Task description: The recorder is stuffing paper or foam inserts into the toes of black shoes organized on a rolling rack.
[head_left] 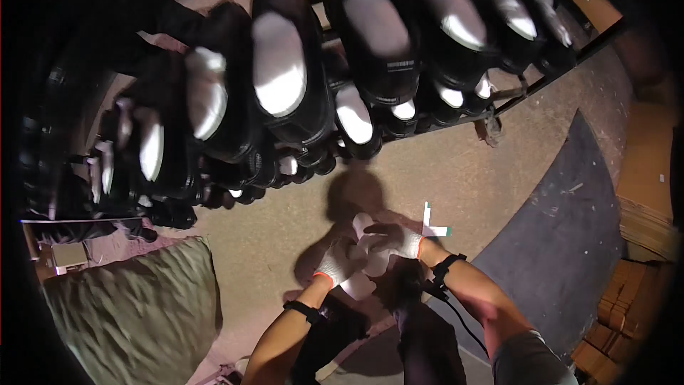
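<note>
Dim, warm light falls from above, and a dark vignette rings the fisheye frame. The white stuffing in the black shoes [285, 71] on the rack glares, and the near shoes are soft with blur. The person's head casts a shadow on the floor [456, 171]. The gloved hands are lit but grainy; straight edges bend near the rim
</note>
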Demonstrator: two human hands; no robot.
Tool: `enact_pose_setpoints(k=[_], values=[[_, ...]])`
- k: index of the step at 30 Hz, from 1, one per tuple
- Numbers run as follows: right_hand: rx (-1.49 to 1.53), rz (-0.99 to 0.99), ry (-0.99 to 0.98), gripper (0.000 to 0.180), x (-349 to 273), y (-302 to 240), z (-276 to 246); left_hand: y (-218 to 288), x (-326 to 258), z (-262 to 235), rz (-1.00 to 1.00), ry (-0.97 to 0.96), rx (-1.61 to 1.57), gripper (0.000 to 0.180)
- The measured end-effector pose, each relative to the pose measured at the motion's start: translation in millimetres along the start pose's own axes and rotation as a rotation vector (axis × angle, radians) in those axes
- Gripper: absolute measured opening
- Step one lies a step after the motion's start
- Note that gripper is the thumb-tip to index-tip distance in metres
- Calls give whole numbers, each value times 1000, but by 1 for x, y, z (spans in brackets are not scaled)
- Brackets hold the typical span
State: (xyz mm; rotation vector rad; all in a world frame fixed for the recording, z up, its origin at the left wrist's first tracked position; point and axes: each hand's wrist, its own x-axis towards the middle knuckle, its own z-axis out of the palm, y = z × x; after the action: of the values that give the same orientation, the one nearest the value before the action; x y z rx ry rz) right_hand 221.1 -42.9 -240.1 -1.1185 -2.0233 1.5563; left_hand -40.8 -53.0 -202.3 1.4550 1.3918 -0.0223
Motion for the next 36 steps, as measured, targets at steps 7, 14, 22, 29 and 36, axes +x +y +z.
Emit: enact_pose_setpoints(k=[7,14,22,29,36], values=[[743,454,427,41,-16,137,-15,-36,119,42,282,-165,46,67],[1282,-160,798,53,-20,112,-56,83,132,52,339,-280,-279,100],[162,233,962,66,-34,89,-111,94,195,95,960,75,152,88],[319,47,1353,68,-59,128,-260,257,295,98,685,49,527,101],[-124,214,1404,54,4,173,-336,306,320,107,434,72,386,80]])
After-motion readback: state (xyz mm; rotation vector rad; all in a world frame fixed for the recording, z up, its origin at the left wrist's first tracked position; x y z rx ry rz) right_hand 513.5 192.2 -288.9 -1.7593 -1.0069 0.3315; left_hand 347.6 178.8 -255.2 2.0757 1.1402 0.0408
